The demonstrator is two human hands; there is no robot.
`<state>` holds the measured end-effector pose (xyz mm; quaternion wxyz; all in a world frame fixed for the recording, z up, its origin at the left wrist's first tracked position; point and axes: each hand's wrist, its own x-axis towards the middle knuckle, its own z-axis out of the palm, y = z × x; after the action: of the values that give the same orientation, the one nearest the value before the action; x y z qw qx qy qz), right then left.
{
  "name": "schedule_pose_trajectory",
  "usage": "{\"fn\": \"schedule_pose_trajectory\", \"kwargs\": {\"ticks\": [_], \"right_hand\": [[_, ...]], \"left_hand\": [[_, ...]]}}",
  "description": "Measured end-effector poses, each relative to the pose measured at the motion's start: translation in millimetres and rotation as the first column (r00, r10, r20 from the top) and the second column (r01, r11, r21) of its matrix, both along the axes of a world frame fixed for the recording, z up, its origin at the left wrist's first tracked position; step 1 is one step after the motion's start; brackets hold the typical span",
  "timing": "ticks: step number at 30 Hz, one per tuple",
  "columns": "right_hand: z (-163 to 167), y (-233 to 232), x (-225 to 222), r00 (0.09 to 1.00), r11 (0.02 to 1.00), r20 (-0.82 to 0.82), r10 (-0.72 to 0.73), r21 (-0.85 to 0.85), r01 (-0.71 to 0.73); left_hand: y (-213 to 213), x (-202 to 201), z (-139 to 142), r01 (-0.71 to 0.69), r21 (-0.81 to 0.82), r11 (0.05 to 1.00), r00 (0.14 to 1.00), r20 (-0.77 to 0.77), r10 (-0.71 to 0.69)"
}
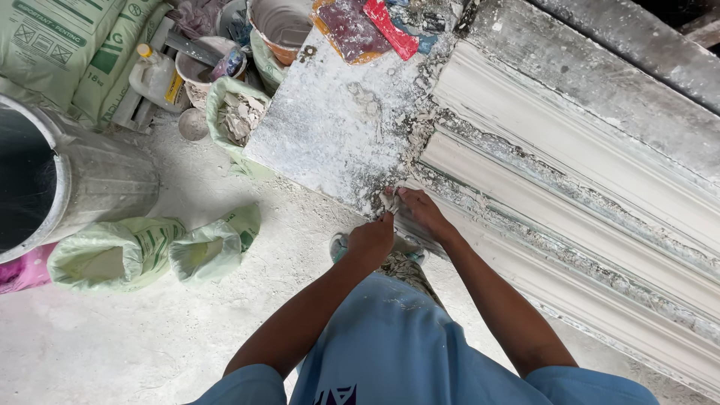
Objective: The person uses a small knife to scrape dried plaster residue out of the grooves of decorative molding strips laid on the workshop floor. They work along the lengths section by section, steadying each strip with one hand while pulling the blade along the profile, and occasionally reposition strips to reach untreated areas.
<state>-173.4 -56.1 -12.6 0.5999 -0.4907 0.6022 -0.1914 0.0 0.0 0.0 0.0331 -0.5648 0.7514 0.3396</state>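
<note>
small pale plaster lump (388,201) at near edge of long white plaster moulding (600,225) | L hand (370,241) + R hand (422,212) both pinching it, fingertips together | lump just far of L fingers, left of R | moulding axis runs near-right

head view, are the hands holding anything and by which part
Both hands pinch a small whitish scrap at the table edge: left hand from below, right hand beside it. What the scrap is cannot be told.

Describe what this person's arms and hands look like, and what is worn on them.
Both arms are bare from just above the elbow down. Short light-blue sleeves cover the upper arms, part of a light-blue shirt with a dark printed mark at the chest. The left hand and right hand wear no gloves, and no watch, ring or bracelet shows. The fingers look dusted with pale plaster.
</note>
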Motion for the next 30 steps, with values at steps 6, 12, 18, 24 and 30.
{"fn": "schedule_pose_trajectory", "kwargs": {"ticks": [6,12,18,24,30], "right_hand": [[21,-22,9,1.000,0.999,0.023,-0.011,-0.052,0.012],[39,-23,13,0.995,0.968,-0.030,0.097,-0.231,-0.101],[59,-27,25,0.974,0.975,0.202,0.101,-0.215,-0.057],[60,-23,20,0.981,0.968,0.169,-0.100,-0.210,0.135],[35,-23,5,0.927,0.940,0.269,-0.261,-0.150,0.308]], "left_hand": [[-19,-12,4,-0.055,0.036,0.998,0.998,-0.028,0.056],[-31,-17,6,-0.086,0.045,0.995,0.990,-0.109,0.091],[-65,8,22,-0.128,0.386,0.913,0.971,-0.141,0.196],[-45,22,24,-0.159,0.167,0.973,0.957,-0.215,0.194],[-24,6,-2,-0.016,-0.188,0.982,1.000,-0.016,0.014]]}}
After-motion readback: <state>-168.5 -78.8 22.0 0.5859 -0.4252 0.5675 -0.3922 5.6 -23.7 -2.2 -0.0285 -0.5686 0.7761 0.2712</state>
